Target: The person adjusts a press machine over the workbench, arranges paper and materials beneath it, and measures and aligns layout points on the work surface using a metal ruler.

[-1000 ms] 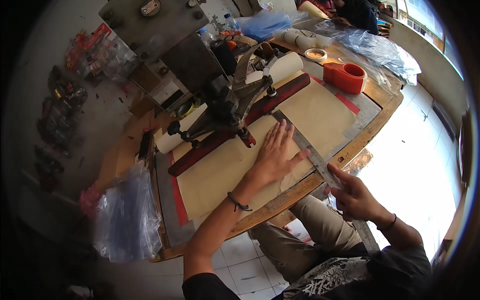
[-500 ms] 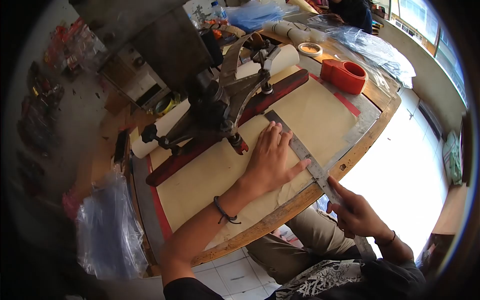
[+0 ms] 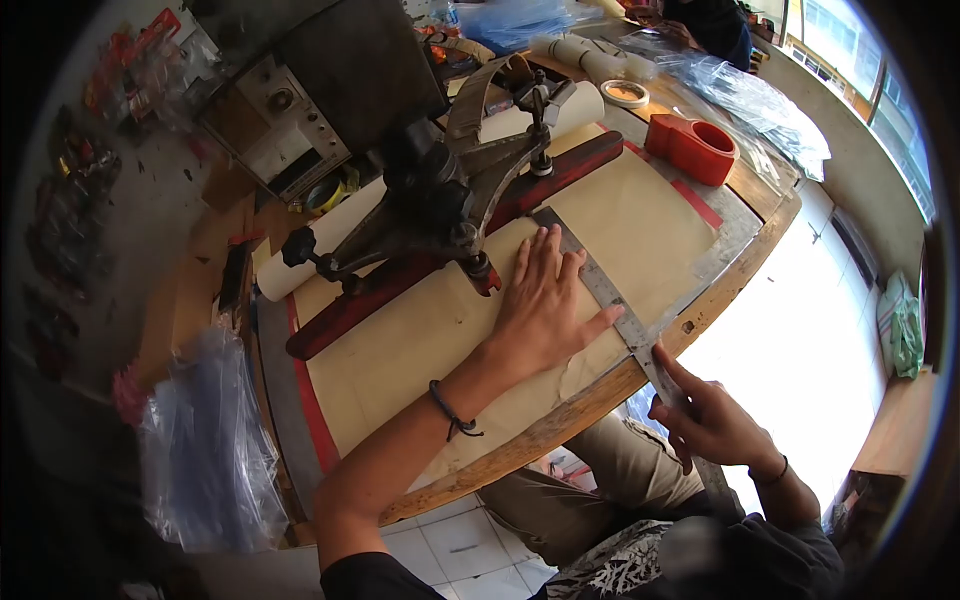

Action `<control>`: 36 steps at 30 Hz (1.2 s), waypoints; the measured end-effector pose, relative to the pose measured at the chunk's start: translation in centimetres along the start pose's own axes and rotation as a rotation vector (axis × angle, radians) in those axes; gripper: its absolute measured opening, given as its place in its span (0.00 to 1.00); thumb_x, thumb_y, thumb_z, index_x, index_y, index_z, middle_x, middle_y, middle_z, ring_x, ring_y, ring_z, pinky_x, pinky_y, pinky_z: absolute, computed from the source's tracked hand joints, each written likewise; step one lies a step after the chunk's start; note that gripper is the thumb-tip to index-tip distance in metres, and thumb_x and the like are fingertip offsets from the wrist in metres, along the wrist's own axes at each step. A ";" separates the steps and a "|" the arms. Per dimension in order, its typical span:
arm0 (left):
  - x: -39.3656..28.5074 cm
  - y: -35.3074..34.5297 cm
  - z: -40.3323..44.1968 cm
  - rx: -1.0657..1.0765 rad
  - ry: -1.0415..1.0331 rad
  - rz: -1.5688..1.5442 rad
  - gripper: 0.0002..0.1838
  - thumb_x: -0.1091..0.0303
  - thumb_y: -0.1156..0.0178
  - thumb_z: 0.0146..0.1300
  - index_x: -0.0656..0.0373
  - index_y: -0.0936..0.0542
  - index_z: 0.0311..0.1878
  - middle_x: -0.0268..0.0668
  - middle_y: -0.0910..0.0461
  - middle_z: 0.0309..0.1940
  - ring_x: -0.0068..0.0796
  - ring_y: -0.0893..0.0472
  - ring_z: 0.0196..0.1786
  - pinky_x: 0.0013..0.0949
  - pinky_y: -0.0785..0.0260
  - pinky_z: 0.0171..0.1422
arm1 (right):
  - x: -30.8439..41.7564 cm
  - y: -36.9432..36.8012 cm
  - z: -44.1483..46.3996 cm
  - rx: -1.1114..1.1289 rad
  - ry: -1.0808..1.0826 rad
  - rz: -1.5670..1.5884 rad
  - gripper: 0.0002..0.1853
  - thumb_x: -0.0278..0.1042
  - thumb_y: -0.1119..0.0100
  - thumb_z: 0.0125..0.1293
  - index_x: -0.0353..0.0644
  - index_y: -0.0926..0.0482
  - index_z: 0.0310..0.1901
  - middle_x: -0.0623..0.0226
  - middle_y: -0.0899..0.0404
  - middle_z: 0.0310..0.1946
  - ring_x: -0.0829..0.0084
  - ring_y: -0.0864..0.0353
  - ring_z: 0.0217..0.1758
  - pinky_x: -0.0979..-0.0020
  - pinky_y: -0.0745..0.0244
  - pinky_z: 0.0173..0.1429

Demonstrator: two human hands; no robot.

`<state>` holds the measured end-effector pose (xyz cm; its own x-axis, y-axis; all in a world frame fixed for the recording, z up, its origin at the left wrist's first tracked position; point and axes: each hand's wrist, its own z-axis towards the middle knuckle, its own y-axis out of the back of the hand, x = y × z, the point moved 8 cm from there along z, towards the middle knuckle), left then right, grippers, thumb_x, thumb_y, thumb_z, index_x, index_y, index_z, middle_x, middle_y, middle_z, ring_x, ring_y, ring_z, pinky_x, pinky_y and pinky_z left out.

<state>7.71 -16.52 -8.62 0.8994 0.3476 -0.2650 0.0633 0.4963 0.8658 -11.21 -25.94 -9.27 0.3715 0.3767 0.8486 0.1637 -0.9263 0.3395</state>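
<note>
A long metal ruler (image 3: pixel 588 262) lies across a tan sheet (image 3: pixel 640 225) and sticks out past the table's front edge. My left hand (image 3: pixel 540 315) rests on the sheet with its fingers stretched out, the fingertips along the ruler's left side and the thumb reaching its edge. Beyond the table edge, my right hand (image 3: pixel 718 422) grips the near part of the ruler, index finger pointing along it and the other fingers curled. Above the sheet, left of my left hand, stands a dark metal press arm (image 3: pixel 425 205) over a long red bar (image 3: pixel 375 295).
A red tape dispenser (image 3: pixel 690 150) and a tape roll (image 3: pixel 625 93) sit at the back right. Clear plastic bags (image 3: pixel 215 450) hang at the left. The wooden table edge (image 3: pixel 530 445) runs close to my body. Another person's dark sleeve (image 3: pixel 712 28) is at the far end.
The view has shifted slightly, showing more of the control box at the left. My hands and the ruler keep nearly the same places on the sheet.
</note>
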 end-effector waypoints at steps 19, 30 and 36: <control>0.0 0.1 -0.2 0.056 0.056 -0.051 0.53 0.30 0.39 0.62 0.78 0.34 0.66 0.74 0.46 0.73 0.69 0.47 0.78 0.56 0.55 0.83 | 1.0 0.0 0.2 0.017 -0.030 0.136 0.36 0.23 0.58 0.76 0.40 0.59 0.82 0.66 0.17 0.35 0.71 0.13 0.23 0.69 0.15 0.36; 0.1 -0.5 -0.4 0.087 0.059 -0.020 0.59 0.25 0.40 0.59 0.79 0.36 0.68 0.73 0.48 0.74 0.66 0.50 0.80 0.55 0.59 0.85 | 11.0 12.1 4.7 -0.595 0.451 -0.506 0.12 0.32 0.39 0.73 0.45 0.14 0.54 0.61 0.13 0.31 0.75 0.15 0.31 0.68 0.22 0.37; -0.4 0.5 -0.1 0.071 0.056 -0.067 0.54 0.30 0.35 0.58 0.76 0.36 0.67 0.70 0.44 0.72 0.68 0.47 0.78 0.59 0.53 0.82 | 20.6 17.4 13.5 -0.684 1.056 -0.288 0.17 0.42 0.44 0.79 0.39 0.18 0.57 0.69 0.15 0.41 0.81 0.19 0.43 0.74 0.24 0.50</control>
<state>7.33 -16.33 -8.17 0.8665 0.3608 -0.3451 0.1548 0.4630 0.8727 11.66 -34.13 8.63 -0.5486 0.6610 0.5119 -0.4984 -0.7502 0.4346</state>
